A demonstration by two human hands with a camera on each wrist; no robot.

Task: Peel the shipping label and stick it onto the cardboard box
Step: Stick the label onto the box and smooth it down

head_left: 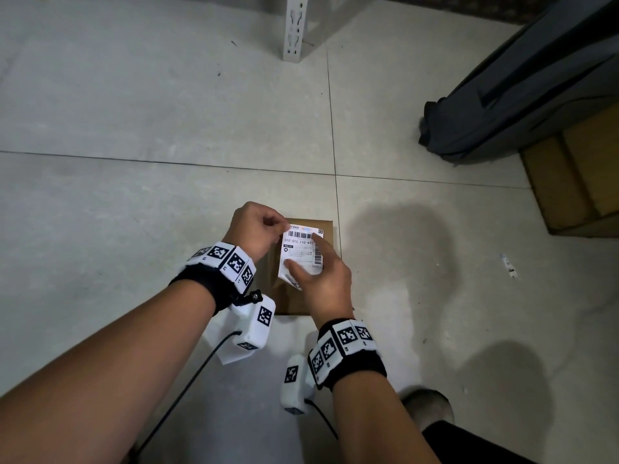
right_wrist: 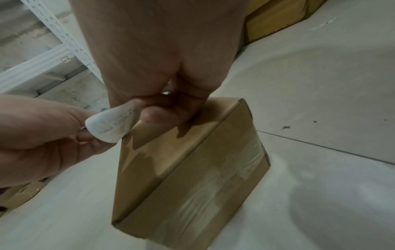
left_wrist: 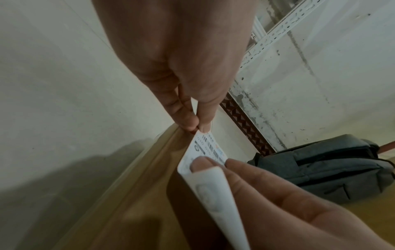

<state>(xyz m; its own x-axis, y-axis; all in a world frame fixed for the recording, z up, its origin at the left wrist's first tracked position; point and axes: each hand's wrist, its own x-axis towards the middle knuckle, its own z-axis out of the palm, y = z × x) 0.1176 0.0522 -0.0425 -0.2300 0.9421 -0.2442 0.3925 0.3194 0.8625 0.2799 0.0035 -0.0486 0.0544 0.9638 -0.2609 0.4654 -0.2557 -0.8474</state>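
Observation:
A white shipping label [head_left: 296, 236] with a barcode is held just above a small brown cardboard box [head_left: 330, 241] that stands on the tiled floor. My left hand [head_left: 283, 226] pinches the label's top left corner between thumb and forefinger [left_wrist: 197, 128]. My right hand [head_left: 302, 251] grips the lower part, with the thumb on the printed face [left_wrist: 200, 165]. The label's lower end [left_wrist: 215, 194] curls back, seen as a white curl [right_wrist: 109, 125] in the right wrist view. The box [right_wrist: 192, 160] has clear tape along its top seam.
A grey backpack [head_left: 522, 95] leans at the far right over larger cardboard boxes [head_left: 576, 182]. A white slotted shelf post [head_left: 294, 28] stands at the back. A paper scrap [head_left: 509, 264] lies on the floor to the right. My shoe [head_left: 428, 410] is below my right forearm.

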